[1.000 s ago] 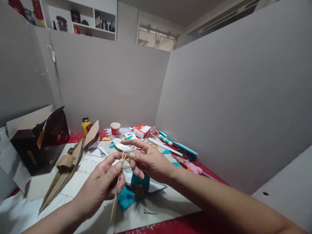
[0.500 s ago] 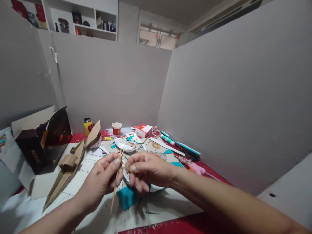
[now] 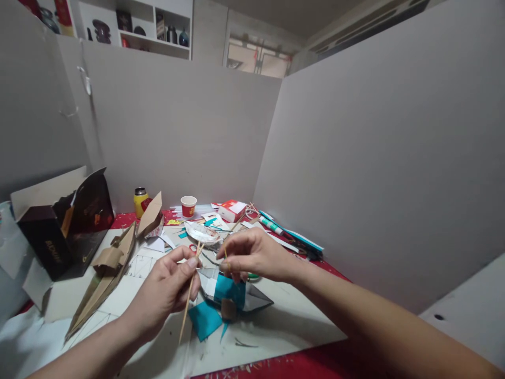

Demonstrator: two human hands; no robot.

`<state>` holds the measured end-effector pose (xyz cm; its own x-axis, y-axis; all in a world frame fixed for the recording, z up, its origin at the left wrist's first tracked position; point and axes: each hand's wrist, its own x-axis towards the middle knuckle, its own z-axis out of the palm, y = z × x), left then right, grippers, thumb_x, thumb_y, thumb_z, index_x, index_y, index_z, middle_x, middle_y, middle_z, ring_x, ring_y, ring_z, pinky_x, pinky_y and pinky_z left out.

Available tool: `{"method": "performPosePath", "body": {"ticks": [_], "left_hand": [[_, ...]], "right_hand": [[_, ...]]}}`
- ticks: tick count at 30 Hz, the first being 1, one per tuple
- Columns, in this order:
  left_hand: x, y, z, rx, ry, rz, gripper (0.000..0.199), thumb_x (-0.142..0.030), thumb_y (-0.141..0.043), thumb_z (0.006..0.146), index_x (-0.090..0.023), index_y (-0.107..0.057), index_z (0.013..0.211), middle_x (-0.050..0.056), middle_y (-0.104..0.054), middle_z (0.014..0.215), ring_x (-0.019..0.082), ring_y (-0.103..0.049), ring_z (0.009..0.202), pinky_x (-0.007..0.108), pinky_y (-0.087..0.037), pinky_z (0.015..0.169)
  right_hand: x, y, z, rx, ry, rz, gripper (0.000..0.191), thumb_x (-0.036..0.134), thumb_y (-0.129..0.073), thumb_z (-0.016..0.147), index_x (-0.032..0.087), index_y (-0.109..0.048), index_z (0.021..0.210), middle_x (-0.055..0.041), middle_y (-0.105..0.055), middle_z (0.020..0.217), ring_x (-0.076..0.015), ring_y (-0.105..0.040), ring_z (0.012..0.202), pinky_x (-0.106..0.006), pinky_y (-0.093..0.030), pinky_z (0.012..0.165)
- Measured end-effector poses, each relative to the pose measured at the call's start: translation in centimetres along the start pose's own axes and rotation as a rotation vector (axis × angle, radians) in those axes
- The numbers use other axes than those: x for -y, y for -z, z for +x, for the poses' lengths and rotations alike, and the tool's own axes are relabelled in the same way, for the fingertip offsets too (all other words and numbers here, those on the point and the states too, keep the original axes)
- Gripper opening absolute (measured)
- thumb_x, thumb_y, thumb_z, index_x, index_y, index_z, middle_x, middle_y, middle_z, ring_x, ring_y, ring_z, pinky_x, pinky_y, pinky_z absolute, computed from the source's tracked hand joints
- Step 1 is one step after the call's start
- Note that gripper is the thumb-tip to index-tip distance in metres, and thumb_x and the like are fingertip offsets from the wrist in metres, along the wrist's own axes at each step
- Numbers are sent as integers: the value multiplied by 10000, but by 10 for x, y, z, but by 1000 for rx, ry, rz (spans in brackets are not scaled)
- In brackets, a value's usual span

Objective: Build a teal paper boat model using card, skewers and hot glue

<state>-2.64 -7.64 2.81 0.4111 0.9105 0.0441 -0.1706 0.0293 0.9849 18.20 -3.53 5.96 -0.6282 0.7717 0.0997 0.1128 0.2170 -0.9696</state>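
My left hand [image 3: 173, 279] is closed around thin wooden sticks [image 3: 183, 318], whose upper ends cross just above my thumb. One long stick slants down below my fist. My right hand [image 3: 246, 255], a short way to the right, pinches a thin yellowish strand [image 3: 226, 253] between thumb and fingertips; its exact kind is unclear. Under my right hand lies a pointed grey, white and teal paper model [image 3: 258, 299], partly hidden by the fingers. Beside it rests a teal piece of paper [image 3: 205, 320].
To the left are a long cardboard boat-like model [image 3: 106, 279] and an open dark box [image 3: 51, 242]. At the back stand a yellow jar [image 3: 140, 204], a paper cup [image 3: 188, 207], a white dish-like piece [image 3: 201, 232] and a red-white box [image 3: 232, 210]. Grey partitions [image 3: 177, 126] enclose the table.
My right hand has moved up and right, away from the sticks, with the yellowish strand in its pinch. More of the teal-banded model now shows. My left hand has hardly moved.
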Motion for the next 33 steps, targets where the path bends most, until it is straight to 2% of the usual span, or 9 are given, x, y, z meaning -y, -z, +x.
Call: {"method": "performPosePath", "body": {"ticks": [2,5,9,11,14,19,23,28,33], "left_hand": [[1,-1,-1,54,5,86,271,-456,-511,914,-217,-423,823,-79,-512,485,44,-184,392,166,-125,392],[3,-4,-5,133,-11,234,283,-460,-505,915,-200,-457,813,-51,-530,531,64,-337,453,178,-246,460],[8,-5,-8,102,-100,444,278,-453,-454,934,-208,-449,802,-47,-482,585,106,-413,552,216,-315,540],[11,-4,-9,39,-207,600,238,-404,-438,946,-218,-440,797,-52,-479,575,109,-400,530,226,-308,536],[16,-3,-11,-12,-336,749,100,-309,-441,949,-236,-458,882,-49,-548,582,117,-446,512,233,-313,545],[21,-5,-14,-8,-332,640,99,-292,-459,945,-258,-449,1037,-3,-668,687,149,-566,594,241,-367,588],[17,-7,-15,2,-289,462,127,-347,-452,956,-254,-427,1040,-18,-639,671,126,-532,595,220,-366,580],[10,-7,-12,15,-173,243,180,-399,-516,930,-243,-434,965,-82,-492,555,93,-425,536,187,-327,533],[8,-7,-10,30,-147,202,232,-409,-558,905,-207,-467,835,-62,-538,568,83,-448,541,188,-340,542]], "right_hand": [[5,1,0,-37,121,-187,215,299,-779,700,139,-640,734,17,-635,604,-79,-567,514,-183,-439,466],[13,-2,0,6,275,-462,210,320,-755,744,146,-641,765,-4,-646,677,-96,-572,603,-213,-456,553],[18,-9,-1,125,256,-604,175,312,-723,781,147,-671,801,-4,-644,688,-106,-587,630,-212,-452,566],[16,-11,0,181,150,-552,136,258,-731,757,143,-674,803,5,-647,684,-96,-586,610,-193,-438,540],[6,-13,4,222,-54,-303,168,251,-755,710,136,-652,777,26,-634,636,-73,-572,546,-170,-427,502],[-8,-16,9,269,-242,92,235,299,-782,679,149,-613,742,40,-649,579,-57,-553,410,-161,-450,420],[-12,-19,9,251,-196,191,239,324,-797,685,144,-652,747,40,-652,561,-50,-534,368,-144,-432,369],[-12,-21,4,176,-85,200,243,366,-760,738,138,-696,797,39,-644,577,-53,-572,420,-136,-432,385],[-13,-18,4,228,-96,270,203,323,-763,736,143,-712,816,34,-663,596,-54,-582,433,-132,-426,382]]}}
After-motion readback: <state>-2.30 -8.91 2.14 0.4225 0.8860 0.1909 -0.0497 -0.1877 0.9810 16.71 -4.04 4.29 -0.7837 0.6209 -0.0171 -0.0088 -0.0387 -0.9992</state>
